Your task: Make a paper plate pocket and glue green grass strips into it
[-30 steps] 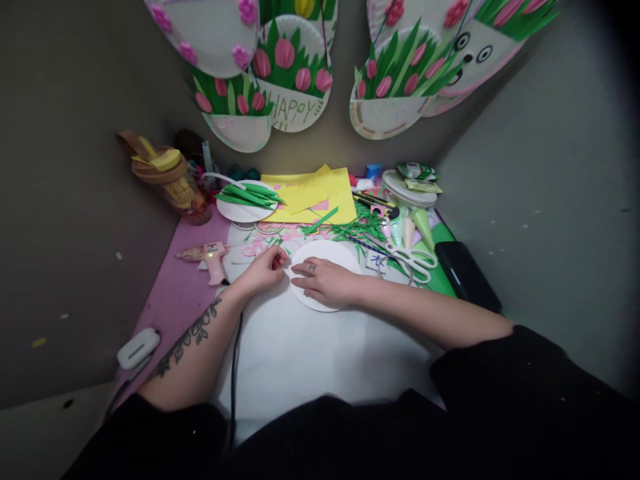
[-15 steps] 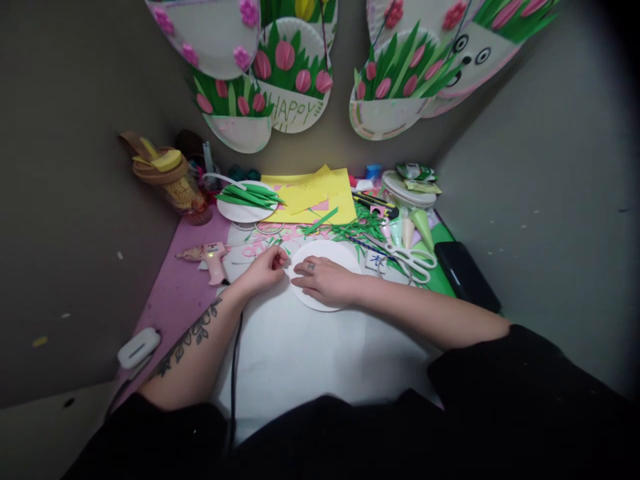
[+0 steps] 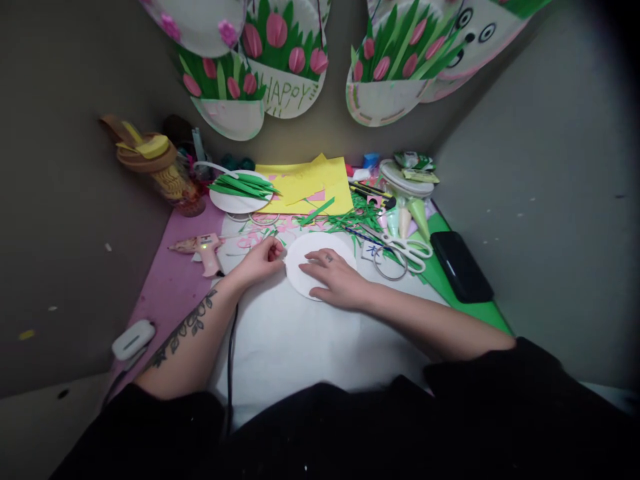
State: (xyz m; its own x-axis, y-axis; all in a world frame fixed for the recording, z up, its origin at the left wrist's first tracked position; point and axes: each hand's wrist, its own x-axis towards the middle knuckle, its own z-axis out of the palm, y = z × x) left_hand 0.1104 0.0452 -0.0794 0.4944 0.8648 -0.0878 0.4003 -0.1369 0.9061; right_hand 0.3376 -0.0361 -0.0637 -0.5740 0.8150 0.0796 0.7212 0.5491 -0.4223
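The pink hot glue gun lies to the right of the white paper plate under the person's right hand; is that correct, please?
Not quite: in the head view, the pink hot glue gun lies to the left of the white paper plate under the person's right hand.

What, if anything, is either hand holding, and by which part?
The right hand lies spread over the white disc, not visibly gripping it. The left hand is curled at the disc's left edge; whether it pinches that edge cannot be told.

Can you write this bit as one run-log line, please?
left hand: fingers curled at edge of flat round white plate | right hand: spread on plate | farther left: pink pistol-shaped glue gun | beyond: yellow paper sheets
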